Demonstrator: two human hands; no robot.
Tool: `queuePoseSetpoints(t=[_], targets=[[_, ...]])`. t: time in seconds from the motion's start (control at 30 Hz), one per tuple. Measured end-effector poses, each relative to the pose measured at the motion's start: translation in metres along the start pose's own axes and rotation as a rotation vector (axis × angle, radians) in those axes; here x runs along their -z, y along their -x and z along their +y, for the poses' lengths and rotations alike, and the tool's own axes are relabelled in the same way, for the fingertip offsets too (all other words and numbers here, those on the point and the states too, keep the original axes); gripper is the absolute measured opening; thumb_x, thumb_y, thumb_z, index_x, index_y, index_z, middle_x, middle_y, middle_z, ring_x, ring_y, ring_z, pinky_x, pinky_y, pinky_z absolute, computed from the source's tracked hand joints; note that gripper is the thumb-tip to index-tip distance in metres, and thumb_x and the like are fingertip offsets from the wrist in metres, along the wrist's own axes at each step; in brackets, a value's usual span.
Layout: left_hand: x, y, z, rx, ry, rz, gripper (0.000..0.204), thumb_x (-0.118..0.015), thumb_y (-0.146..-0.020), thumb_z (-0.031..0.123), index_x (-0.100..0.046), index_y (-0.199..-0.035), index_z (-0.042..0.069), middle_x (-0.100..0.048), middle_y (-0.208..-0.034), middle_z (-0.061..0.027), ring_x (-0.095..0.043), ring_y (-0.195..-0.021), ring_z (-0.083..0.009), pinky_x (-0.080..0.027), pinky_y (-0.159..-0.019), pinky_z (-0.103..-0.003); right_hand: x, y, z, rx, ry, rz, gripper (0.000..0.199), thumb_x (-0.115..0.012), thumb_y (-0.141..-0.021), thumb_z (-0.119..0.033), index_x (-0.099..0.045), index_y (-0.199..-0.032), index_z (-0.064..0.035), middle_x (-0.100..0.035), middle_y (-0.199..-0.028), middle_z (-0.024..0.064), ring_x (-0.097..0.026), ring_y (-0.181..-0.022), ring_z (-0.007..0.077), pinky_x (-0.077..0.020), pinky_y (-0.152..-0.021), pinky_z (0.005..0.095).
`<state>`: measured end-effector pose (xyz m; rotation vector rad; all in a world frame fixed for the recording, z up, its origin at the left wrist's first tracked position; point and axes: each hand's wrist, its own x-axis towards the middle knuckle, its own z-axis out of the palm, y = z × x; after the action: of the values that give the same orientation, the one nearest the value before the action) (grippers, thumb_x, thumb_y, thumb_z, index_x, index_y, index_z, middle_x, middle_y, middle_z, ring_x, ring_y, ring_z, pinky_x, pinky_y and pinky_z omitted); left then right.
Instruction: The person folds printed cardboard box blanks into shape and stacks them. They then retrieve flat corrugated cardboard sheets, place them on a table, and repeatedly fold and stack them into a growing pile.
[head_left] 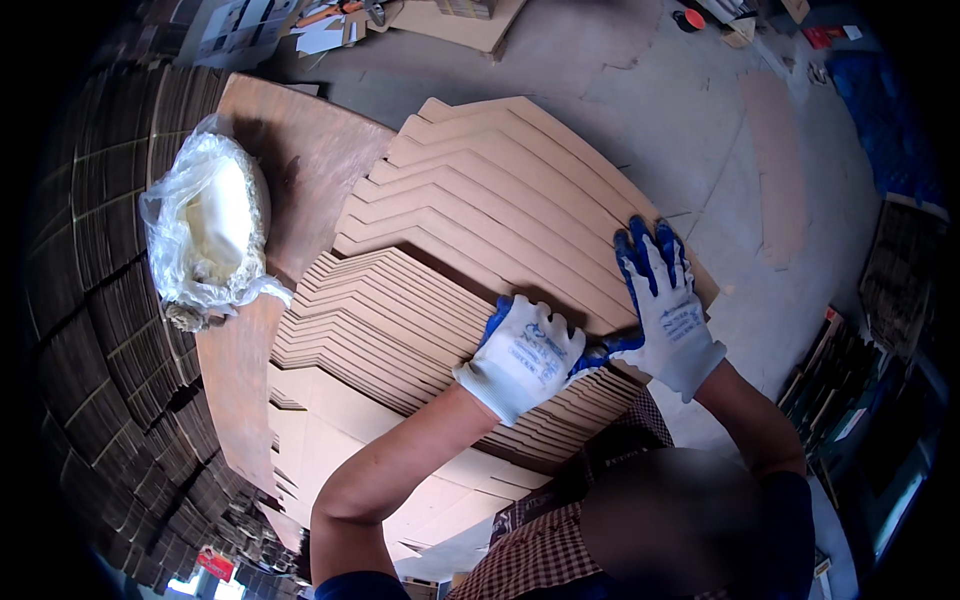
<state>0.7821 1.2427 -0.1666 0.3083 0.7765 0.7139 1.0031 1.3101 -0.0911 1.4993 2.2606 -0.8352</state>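
Observation:
A big fanned stack of flat brown cardboard sheets (480,200) lies in front of me, its cut edges stepped like stairs. My left hand (522,357), in a white glove with a blue palm, curls its fingers over the edge of the upper sheets near the stack's middle. My right hand (668,305), in the same kind of glove, lies flat on the top sheets at the stack's right edge, fingers spread. The two hands nearly touch at the thumbs. More stepped sheets (380,330) lie below and left of my left hand.
A white roll in crumpled clear plastic (208,235) rests on a brown board (310,160) to the left. Tall piles of corrugated cardboard (90,330) fill the left side. A concrete floor (640,90) with a cardboard strip (780,170) and a blue sheet (890,120) lies beyond.

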Motion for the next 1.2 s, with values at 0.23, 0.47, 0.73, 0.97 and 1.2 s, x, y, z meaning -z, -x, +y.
queuePoseSetpoints(t=[0.23,0.47,0.73,0.97,1.2], targets=[[-0.025,0.000,0.039,-0.259,-1.173,-0.101,0.017,-0.059,-0.090,0.034,-0.060,-0.081,0.021,-0.057,-0.081,0.0018,-0.056,-0.085,-0.0165,-0.043,-0.083,-0.032,-0.006,0.000,0.001,0.013,0.022,0.049,0.112,-0.075,-0.080,-0.051,-0.009,-0.158,-0.0060,-0.006,-0.163,0.0196,-0.005,-0.149,0.0475,-0.0159,-0.119,0.0593],[-0.054,-0.002,0.061,-0.432,-2.108,-0.219,0.015,-0.058,-0.090,0.030,-0.059,-0.076,0.022,-0.056,-0.077,0.0034,-0.056,-0.083,-0.0155,-0.043,-0.078,-0.031,-0.003,0.000,-0.001,0.006,-0.001,0.028,0.111,-0.077,-0.079,-0.044,-0.009,-0.158,-0.0061,-0.006,-0.163,0.0192,-0.005,-0.149,0.0474,-0.0167,-0.119,0.0591],[-0.046,0.000,0.041,-0.332,-1.685,-0.152,0.014,-0.059,-0.087,0.029,-0.057,-0.074,0.023,-0.057,-0.080,0.0025,-0.057,-0.082,-0.0154,-0.044,-0.074,-0.034,-0.004,0.000,0.000,0.018,-0.008,0.063,0.114,-0.078,-0.077,-0.046,-0.009,-0.158,-0.0068,-0.006,-0.164,0.0185,-0.005,-0.149,0.0469,-0.0142,-0.120,0.0581],[-0.044,0.002,0.039,-0.852,-2.186,-0.064,0.011,-0.060,-0.086,0.029,-0.060,-0.096,0.026,-0.060,-0.114,-0.0038,-0.056,-0.110,-0.0240,-0.042,-0.091,-0.044,-0.008,0.000,0.003,0.014,-0.020,0.083,0.117,-0.080,-0.075,-0.049,-0.009,-0.158,-0.0075,-0.007,-0.163,0.0183,-0.004,-0.150,0.0455,-0.0132,-0.120,0.0587],[-0.079,0.033,0.047,-0.251,-2.303,-0.127,0.023,-0.063,-0.083,0.028,-0.064,-0.104,0.018,-0.059,-0.121,-0.0068,-0.055,-0.115,-0.0268,-0.043,-0.095,-0.048,-0.004,0.002,0.001,0.021,-0.087,0.125,0.105,-0.077,-0.080,-0.042,-0.014,-0.158,-0.0113,-0.013,-0.162,0.0185,-0.009,-0.149,0.0450,-0.0140,-0.121,0.0570]])
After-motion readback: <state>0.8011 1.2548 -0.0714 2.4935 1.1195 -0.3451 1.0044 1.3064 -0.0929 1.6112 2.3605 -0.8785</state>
